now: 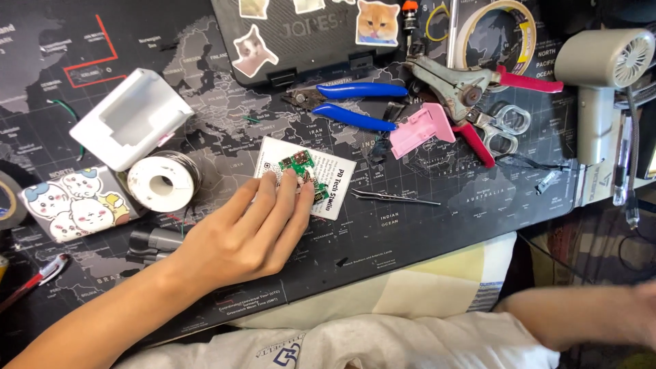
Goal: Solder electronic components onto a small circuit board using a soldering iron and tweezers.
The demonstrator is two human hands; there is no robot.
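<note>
My left hand lies flat on the dark map-printed desk mat, fingers spread. Its fingertips press on a white card and touch a small green circuit board that rests on the card. My right forearm reaches off the lower right edge; the hand itself is blurred and cut off, so what it holds cannot be made out. Thin metal tweezers lie just right of the card.
A solder spool and white plastic box sit left of my hand. Blue-handled cutters, a pink plastic part, red-handled strippers, small scissors, a tape roll and a grey handheld fan crowd the back.
</note>
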